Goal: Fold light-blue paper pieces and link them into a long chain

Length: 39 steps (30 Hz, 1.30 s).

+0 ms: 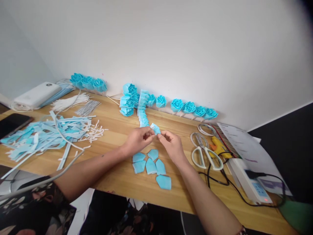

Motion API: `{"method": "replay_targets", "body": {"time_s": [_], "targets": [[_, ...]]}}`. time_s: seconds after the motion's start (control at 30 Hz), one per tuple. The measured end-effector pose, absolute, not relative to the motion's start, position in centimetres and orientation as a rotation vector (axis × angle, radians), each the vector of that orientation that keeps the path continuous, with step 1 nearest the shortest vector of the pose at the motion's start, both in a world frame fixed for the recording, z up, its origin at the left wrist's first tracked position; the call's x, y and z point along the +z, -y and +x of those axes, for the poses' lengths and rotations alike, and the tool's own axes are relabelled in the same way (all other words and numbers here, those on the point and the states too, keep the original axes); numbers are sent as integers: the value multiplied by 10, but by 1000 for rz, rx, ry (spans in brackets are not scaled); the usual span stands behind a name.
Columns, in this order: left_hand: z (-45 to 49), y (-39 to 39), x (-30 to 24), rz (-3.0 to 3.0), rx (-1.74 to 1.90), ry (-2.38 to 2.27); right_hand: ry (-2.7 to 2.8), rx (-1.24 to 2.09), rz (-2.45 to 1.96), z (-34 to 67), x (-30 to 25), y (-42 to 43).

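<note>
Between my two hands is a small light-blue petal piece (155, 128), pinched at its lower edges. My left hand (139, 140) grips its left side with thumb and forefinger, and my right hand (171, 144) pinches its right side. Just behind it runs an overlapping row of pale-blue petal pieces (143, 109). Several loose blue petal pieces (151, 166) with pointed ends lie flat on the wooden table (110, 178), below my hands. Finished-looking blue flowers (128, 101) are clustered behind, to the left of the row.
More blue flowers (188, 107) line the wall. Blue and white strips (49, 130) pile up at left, near a power bank (36, 94) and a phone (14, 124). At right are scissors (202, 153), a yellow glue gun (217, 146) and a power strip (251, 182) with a black cable.
</note>
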<state>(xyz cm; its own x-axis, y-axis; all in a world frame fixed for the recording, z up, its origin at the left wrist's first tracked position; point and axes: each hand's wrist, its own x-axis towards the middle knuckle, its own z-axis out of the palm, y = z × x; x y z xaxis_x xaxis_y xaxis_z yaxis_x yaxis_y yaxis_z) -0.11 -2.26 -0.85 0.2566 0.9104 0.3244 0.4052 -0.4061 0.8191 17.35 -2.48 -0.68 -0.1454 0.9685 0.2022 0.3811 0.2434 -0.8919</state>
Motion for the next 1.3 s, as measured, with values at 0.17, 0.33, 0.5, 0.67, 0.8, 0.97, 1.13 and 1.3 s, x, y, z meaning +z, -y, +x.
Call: {"method": "replay_targets", "body": {"time_s": [0.17,0.33,0.5,0.67,0.8,0.97,1.13,1.3], "targets": [[0,21,-11,1965,1051,-1302,1688,892,-1268,172,-4,26],[-1,20,-10,1973,1022,-1334,1725,810,-1299,171,-2,28],[-1,20,-10,1988,1000,-1341,1777,747,-1287,168,1,31],[0,20,-12,1977,1010,-1323,1790,718,-1278,167,2,31],[0,19,-14,1983,1035,-1301,1780,718,-1294,168,1,31],[-1,19,-16,1970,1045,-1264,1766,740,-1302,168,2,31],[-3,16,-14,1965,1054,-1268,1706,865,-1300,171,-1,27],[-25,14,20,2074,933,-1438,1379,1185,-1195,175,-6,22]]}}
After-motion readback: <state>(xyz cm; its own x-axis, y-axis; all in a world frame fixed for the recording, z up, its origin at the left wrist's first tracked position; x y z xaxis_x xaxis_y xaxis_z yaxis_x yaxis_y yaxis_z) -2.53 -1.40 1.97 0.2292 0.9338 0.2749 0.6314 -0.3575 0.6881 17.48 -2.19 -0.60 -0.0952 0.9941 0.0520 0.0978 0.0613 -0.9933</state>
